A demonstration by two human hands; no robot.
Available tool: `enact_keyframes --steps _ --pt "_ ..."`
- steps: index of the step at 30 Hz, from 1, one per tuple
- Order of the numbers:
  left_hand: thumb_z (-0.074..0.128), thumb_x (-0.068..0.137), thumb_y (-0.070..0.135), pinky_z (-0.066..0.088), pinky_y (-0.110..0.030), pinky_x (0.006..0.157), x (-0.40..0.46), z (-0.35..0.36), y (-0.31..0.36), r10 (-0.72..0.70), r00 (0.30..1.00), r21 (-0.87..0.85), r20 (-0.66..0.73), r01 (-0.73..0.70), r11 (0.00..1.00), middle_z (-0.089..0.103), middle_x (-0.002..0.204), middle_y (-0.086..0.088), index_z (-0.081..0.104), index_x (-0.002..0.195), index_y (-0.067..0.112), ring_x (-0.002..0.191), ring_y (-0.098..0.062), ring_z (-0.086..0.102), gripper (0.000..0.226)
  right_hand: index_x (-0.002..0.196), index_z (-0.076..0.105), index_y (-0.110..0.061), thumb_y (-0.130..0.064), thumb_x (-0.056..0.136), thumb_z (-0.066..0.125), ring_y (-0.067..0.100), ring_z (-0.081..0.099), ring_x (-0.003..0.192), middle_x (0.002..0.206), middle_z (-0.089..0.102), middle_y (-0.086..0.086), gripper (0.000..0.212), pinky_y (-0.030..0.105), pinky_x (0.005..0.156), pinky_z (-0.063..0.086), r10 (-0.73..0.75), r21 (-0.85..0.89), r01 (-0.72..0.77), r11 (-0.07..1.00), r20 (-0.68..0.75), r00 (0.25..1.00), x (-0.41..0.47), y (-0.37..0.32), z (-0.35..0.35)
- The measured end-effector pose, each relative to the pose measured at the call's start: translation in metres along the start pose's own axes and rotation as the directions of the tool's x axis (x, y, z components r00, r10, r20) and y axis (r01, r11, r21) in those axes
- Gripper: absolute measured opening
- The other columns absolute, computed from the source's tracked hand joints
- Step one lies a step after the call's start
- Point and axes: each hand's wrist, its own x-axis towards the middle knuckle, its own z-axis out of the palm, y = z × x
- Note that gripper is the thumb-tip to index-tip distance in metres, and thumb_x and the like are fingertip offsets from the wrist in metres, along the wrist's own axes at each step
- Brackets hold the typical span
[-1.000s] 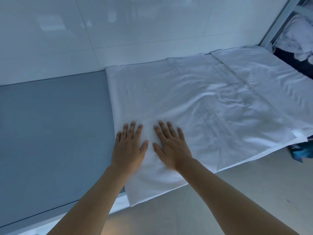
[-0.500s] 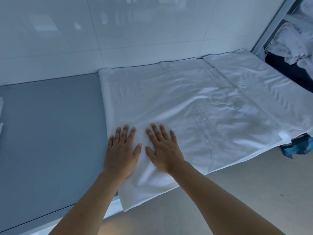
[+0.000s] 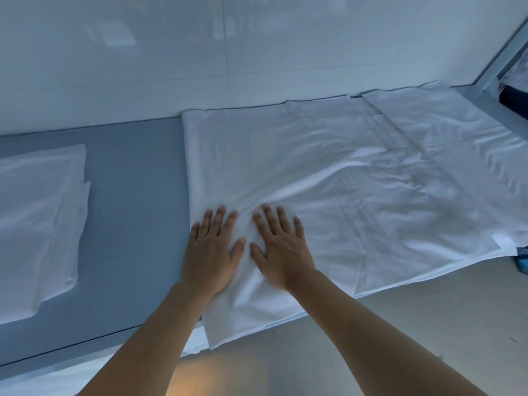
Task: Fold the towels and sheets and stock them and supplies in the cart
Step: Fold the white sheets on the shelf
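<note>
**Both palms flat on the sheet at the table's near edge**

A glossy white tiled wall (image 3: 200,52) runs across the back, and in front of it sits a grey-blue table (image 3: 134,224), its near edge cutting diagonally across the view above a pale floor (image 3: 428,324). Spread across the right half of that table is a big white sheet (image 3: 357,178), folded over on itself, with stitched bands running through the middle and soft creases rippling toward the right. Its far edge lies right against the foot of the wall, and its near left corner spills over the table's front edge and hangs down.

Now the hands. The left hand (image 3: 211,252) lies palm down on the sheet's left margin, fingers straight and slightly fanned, gripping nothing, simply pressing on the cloth. The little-finger side sits just at the sheet's left edge. Right beside it, thumbs almost meeting, the right hand (image 3: 281,250) is down flat as well, fingers extended and spread, resting on the fabric with nothing held. A small ridge of cloth bunches up between the two thumbs.

Over on the left, well apart from the sheet, a second white folded cloth (image 3: 40,224) lies on the table, partly cut off by the frame.

Far right, at the top corner, a metal frame (image 3: 503,55) rises at an angle, with something dark and more white fabric beyond it, too cropped to make out. A bit of blue (image 3: 523,264) peeks out below the sheet's right corner.
</note>
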Motion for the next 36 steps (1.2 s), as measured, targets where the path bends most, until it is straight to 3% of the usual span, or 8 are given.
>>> enact_keyframes --steps 12,17,24,29,36 --pt "0.041 0.105 0.051 0.021 -0.047 0.125 -0.058 -0.025 -0.115 -0.026 0.999 0.014 -0.032 0.026 1.000 0.020 0.171 -0.001 0.025 0.163 0.029 0.158 -0.026 0.017 0.064 0.165 -0.005 -0.029 -0.056 0.101 0.019 0.022 -0.019 0.157 0.172 -0.017 -0.005 0.073 0.054 0.126 -0.005 -0.041 0.010 0.040 0.999 0.017 0.999 0.003 -0.125 0.032" --pt "0.022 0.101 0.059 0.020 -0.046 0.126 -0.079 -0.038 -0.154 -0.019 1.000 0.026 -0.023 0.020 0.999 0.019 0.171 0.000 0.024 0.163 0.030 0.158 -0.026 0.016 0.068 0.165 -0.005 -0.029 -0.057 0.101 0.017 0.023 -0.019 0.157 0.172 -0.016 -0.004 0.073 0.053 0.127 -0.006 -0.058 0.010 0.058 0.998 0.008 0.998 0.001 -0.167 0.043" --pt "0.014 0.098 0.062 0.018 -0.046 0.126 -0.088 -0.045 -0.167 -0.033 0.999 0.041 -0.007 0.033 0.999 0.017 0.172 0.000 0.023 0.163 0.029 0.159 -0.025 0.014 0.073 0.165 -0.003 -0.025 -0.058 0.102 0.016 0.026 -0.020 0.157 0.171 -0.016 -0.001 0.073 0.053 0.126 -0.007 -0.067 0.045 0.066 0.997 0.022 0.998 -0.003 -0.185 0.045" --pt "0.020 0.100 0.060 0.020 -0.050 0.125 -0.066 -0.057 -0.118 -0.056 0.998 0.008 -0.025 0.056 0.998 0.025 0.169 -0.006 0.030 0.162 0.021 0.158 -0.029 0.018 0.074 0.165 0.013 -0.022 -0.053 0.105 0.025 0.027 -0.005 0.159 0.173 0.000 0.003 0.068 0.057 0.126 0.002 -0.109 0.084 0.110 0.990 -0.014 0.994 -0.005 -0.141 0.023" --pt "0.034 0.106 0.050 0.016 -0.048 0.127 0.007 -0.042 0.037 0.067 0.997 -0.068 -0.033 -0.069 0.995 0.019 0.171 -0.003 0.025 0.163 0.023 0.159 -0.024 0.011 0.063 0.165 0.010 -0.024 -0.056 0.106 0.022 0.024 -0.005 0.159 0.173 -0.002 0.001 0.068 0.055 0.127 0.001 0.001 -0.012 -0.001 1.000 -0.009 1.000 -0.010 0.030 -0.022"
